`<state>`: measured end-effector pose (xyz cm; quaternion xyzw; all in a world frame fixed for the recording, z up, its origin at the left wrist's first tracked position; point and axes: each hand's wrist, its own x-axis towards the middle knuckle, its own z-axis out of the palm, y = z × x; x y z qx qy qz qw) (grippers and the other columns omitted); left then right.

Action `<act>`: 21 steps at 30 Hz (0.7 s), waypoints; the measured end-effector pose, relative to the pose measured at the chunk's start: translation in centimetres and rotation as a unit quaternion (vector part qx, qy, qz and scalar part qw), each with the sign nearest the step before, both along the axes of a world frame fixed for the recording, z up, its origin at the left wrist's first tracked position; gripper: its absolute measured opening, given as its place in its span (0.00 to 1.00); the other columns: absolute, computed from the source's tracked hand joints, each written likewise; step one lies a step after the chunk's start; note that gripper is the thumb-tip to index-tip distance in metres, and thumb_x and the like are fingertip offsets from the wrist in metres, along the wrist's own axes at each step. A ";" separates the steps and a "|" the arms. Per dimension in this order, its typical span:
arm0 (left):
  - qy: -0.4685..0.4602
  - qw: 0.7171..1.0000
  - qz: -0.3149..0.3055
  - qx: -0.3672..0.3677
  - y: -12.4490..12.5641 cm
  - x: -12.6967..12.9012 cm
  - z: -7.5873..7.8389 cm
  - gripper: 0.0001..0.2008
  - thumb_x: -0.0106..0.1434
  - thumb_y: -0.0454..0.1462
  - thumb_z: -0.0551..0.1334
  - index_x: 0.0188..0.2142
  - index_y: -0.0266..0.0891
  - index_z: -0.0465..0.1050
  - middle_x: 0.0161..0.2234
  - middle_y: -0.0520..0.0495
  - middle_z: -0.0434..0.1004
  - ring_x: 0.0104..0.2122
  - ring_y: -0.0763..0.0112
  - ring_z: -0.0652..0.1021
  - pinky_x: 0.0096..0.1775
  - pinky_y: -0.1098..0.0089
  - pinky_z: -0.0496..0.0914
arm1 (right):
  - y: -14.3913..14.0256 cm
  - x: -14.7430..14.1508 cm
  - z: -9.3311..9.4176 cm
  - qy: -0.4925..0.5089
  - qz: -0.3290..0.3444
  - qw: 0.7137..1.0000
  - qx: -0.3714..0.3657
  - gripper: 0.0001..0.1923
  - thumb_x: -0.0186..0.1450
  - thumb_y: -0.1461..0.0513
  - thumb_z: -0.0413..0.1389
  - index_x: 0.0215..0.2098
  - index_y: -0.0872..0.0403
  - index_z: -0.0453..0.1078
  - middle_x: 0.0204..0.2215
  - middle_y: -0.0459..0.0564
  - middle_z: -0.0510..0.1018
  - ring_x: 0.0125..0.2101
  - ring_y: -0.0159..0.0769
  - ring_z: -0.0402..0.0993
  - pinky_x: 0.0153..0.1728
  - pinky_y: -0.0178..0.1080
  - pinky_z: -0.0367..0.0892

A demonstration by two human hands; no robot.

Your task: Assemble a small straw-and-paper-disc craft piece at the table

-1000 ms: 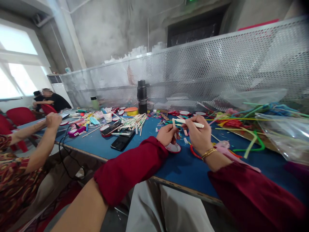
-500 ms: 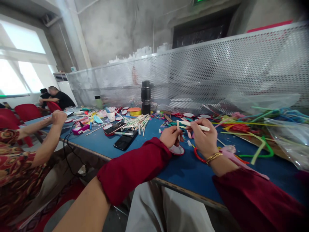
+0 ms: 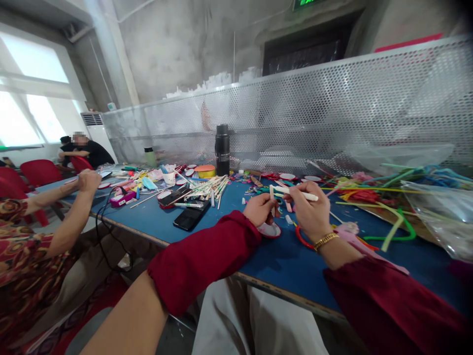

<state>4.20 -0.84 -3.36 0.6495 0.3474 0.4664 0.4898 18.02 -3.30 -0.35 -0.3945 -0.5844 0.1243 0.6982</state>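
Note:
My left hand [image 3: 257, 209] is closed around a small cream-coloured strip [image 3: 272, 191] that stands upright between thumb and fingers. In a pen-like grip, my right hand [image 3: 313, 209] holds a slim cream-white tool [image 3: 309, 196], its kind unclear. The tool's tip reaches the top of the strip or lies very close to it. Under my left hand sits a round white dish with a red rim [image 3: 271, 230]. A red-orange bent pipe cleaner [image 3: 303, 239] lies beside my right wrist.
A black bottle [image 3: 222, 150] stands behind a heap of paper-wrapped sticks [image 3: 213, 187]. Two phones, one a black phone [image 3: 191, 215], lie left of my hands. Coloured strips and a clear plastic bag [image 3: 439, 212] crowd the right. A co-worker's hands [image 3: 88, 181] are at far left.
The view has shifted slightly. Both hands keep nearly the same pose, with the tool still against or near the strip's top.

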 end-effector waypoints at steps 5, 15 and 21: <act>0.002 1.000 0.000 0.001 0.0 0.0 0.0 0.10 0.71 0.40 0.55 0.35 0.38 0.67 0.22 0.53 0.74 0.14 0.77 0.67 0.19 0.74 0.63 | 0.0 0.0 0.0 0.001 -0.015 1.000 0.003 0.08 0.62 0.57 0.59 0.26 0.49 0.69 0.23 0.45 0.77 0.25 0.37 0.74 0.30 0.42 0.68; 0.001 1.000 -0.001 -0.002 0.0 0.0 0.0 0.11 0.71 0.41 0.56 0.34 0.39 0.66 0.22 0.53 0.74 0.14 0.78 0.66 0.20 0.74 0.63 | -0.1 0.0 0.1 0.003 -0.011 1.000 -0.005 0.08 0.62 0.57 0.59 0.26 0.49 0.69 0.23 0.45 0.77 0.25 0.37 0.74 0.30 0.42 0.68; 0.011 1.000 -0.005 0.001 0.1 0.0 0.0 0.08 0.71 0.38 0.54 0.34 0.38 0.66 0.22 0.53 0.74 0.14 0.77 0.66 0.20 0.73 0.63 | 0.2 0.1 -0.2 0.002 -0.001 1.000 -0.009 0.08 0.63 0.57 0.59 0.27 0.49 0.69 0.23 0.44 0.77 0.25 0.37 0.74 0.30 0.42 0.68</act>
